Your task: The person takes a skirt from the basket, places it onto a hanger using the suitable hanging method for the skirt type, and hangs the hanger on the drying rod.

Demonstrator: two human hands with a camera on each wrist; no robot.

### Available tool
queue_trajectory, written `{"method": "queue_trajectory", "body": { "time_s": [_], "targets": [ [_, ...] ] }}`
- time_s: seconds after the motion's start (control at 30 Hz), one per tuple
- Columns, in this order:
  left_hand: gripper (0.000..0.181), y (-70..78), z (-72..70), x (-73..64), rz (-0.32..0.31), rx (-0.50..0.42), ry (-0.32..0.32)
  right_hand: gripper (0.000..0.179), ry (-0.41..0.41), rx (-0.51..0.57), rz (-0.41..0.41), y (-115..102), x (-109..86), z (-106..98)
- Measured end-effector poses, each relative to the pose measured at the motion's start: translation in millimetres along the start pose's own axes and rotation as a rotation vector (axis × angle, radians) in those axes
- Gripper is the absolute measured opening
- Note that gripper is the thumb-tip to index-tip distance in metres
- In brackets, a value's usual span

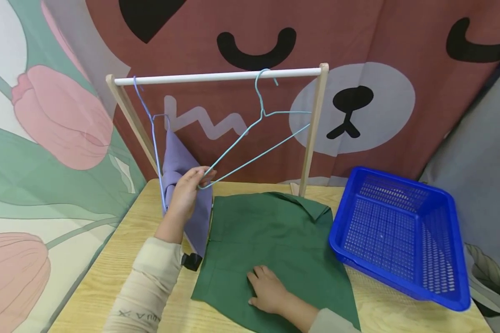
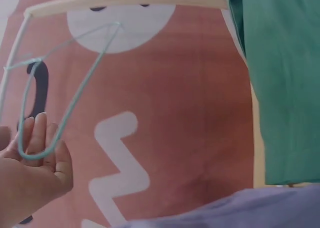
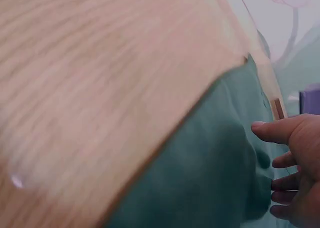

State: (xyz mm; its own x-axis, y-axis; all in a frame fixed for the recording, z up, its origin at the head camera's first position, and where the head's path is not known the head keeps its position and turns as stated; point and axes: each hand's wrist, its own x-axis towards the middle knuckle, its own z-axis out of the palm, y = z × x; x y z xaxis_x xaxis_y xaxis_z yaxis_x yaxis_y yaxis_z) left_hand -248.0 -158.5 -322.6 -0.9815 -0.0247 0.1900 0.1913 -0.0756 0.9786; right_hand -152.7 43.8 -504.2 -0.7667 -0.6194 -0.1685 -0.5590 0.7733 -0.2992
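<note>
A light-blue wire clothes hanger (image 1: 261, 118) hooks over the white bar of a small rack. My left hand (image 1: 187, 192) holds its near corner between thumb and fingers. In the left wrist view, the fingers of that left hand (image 2: 42, 158) lie behind the hanger's rounded end (image 2: 75, 100). A green garment (image 1: 271, 231) lies spread on the table, its top right corner folded over. Upon its lower part rests my right hand (image 1: 268, 291), fingers loosely bent. The right wrist view shows the right hand (image 3: 300, 168) by wrinkles in the green garment (image 3: 200, 163).
A purple garment (image 1: 197, 219) hangs on a violet hanger (image 1: 153, 134) at the rack's left end. The rack has a white bar (image 1: 216, 77) and wooden posts (image 1: 314, 134). A blue plastic basket (image 1: 337, 236) stands right on the wooden table (image 1: 104, 277). Printed curtains hang behind.
</note>
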Motion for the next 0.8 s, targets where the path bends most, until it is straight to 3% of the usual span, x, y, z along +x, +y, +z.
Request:
{"method": "queue_trajectory", "body": {
  "time_s": [0.27,0.53,0.67,0.8],
  "targets": [
    [0.012,10.9,7.0,-2.3,-0.07,0.036,-0.176,0.06,-0.039,-0.069,-0.069,-17,8.2,12],
    [0.021,23.2,13.1,0.4,-0.168,0.021,-0.466,0.067,-0.04,-0.125,-0.061,-34,20.2,19],
    [0.024,27.5,16.8,0.7,-0.18,-0.071,-0.577,0.072,-0.054,-0.113,-0.05,-41,25.9,20],
    [0.024,29.6,19.4,-0.3,-0.125,-0.21,-0.643,0.072,-0.041,-0.101,-0.041,-44,28.9,19]
  ]
}}
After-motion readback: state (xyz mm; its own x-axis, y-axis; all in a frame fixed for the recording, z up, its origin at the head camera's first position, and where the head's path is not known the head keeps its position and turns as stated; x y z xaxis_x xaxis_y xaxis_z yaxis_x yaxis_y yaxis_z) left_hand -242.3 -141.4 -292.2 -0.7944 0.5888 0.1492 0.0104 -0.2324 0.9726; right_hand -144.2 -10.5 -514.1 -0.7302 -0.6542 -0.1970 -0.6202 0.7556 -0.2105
